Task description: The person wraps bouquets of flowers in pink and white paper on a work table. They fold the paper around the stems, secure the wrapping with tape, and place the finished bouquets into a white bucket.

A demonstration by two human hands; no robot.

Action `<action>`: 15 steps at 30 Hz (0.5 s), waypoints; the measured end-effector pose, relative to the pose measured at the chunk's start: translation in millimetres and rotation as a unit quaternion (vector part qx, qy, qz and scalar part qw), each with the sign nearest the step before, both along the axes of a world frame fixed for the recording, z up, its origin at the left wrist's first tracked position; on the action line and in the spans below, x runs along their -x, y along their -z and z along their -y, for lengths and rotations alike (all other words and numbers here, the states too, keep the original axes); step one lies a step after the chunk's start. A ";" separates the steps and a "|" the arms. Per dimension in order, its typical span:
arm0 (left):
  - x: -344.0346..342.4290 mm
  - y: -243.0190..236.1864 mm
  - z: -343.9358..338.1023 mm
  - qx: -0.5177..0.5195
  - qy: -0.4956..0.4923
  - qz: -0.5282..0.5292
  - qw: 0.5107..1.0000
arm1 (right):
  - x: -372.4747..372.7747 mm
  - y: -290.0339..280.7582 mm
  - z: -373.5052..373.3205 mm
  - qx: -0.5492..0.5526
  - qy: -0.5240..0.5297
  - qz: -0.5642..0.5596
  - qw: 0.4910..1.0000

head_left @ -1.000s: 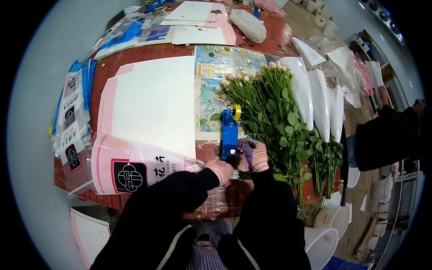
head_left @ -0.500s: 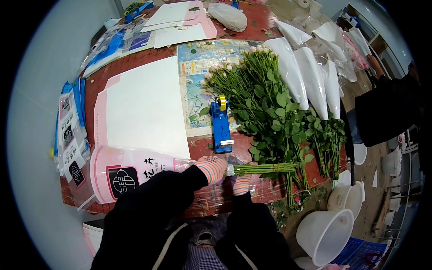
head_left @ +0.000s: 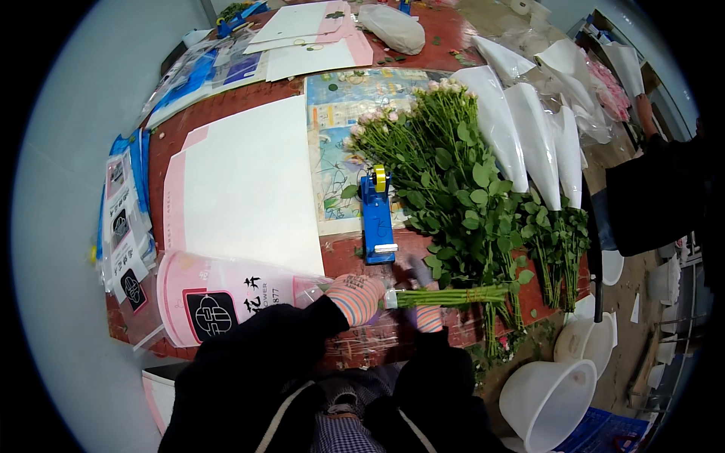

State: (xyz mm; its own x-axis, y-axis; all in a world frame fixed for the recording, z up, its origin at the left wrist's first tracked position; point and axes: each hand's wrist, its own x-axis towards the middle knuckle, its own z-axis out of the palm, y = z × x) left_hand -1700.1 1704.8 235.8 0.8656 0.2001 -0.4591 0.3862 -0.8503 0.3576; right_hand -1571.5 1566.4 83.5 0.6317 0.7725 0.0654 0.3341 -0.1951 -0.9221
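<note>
My left hand [head_left: 356, 300], in a striped glove, is closed around the narrow end of a wrapped flower bouquet. Its pink and clear sleeve [head_left: 226, 291] lies leftward across the table, with the blossoms hidden inside. Bare green stems [head_left: 472, 295] stick out to the right, a pale band round them beside my left hand. Under these stems is my right hand [head_left: 427, 317], gloved too; its dark fingers reach past their far side, smeared by motion, so their grip is unclear. Just beyond my hands stands a blue tape dispenser [head_left: 377, 219] with a yellow roll.
A heap of pale pink roses [head_left: 445, 158] covers the table's right side, beside white paper-wrapped bunches [head_left: 532, 136]. Wrapping sheets [head_left: 245, 181] lie at left, printed sleeves [head_left: 121, 226] at the edge. White buckets [head_left: 547, 404] stand lower right. Another person's dark sleeve [head_left: 649, 196] is at right.
The view has shifted slightly. My right hand's fingers have moved right along the stems, away from my left hand, and show more beyond them. My left hand keeps its hold.
</note>
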 end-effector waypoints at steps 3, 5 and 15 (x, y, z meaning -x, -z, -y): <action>10.9 7.4 6.6 0.018 0.004 -0.009 1.000 | -14.7 -14.2 -17.0 -0.097 0.106 0.160 0.977; -0.7 -11.1 12.9 0.029 0.044 -0.023 0.998 | -23.8 -18.1 -11.8 -0.082 0.048 0.056 0.994; 2.9 -16.9 3.1 0.048 0.032 -0.014 0.998 | -31.5 -65.2 -61.0 -0.185 -0.200 0.357 0.893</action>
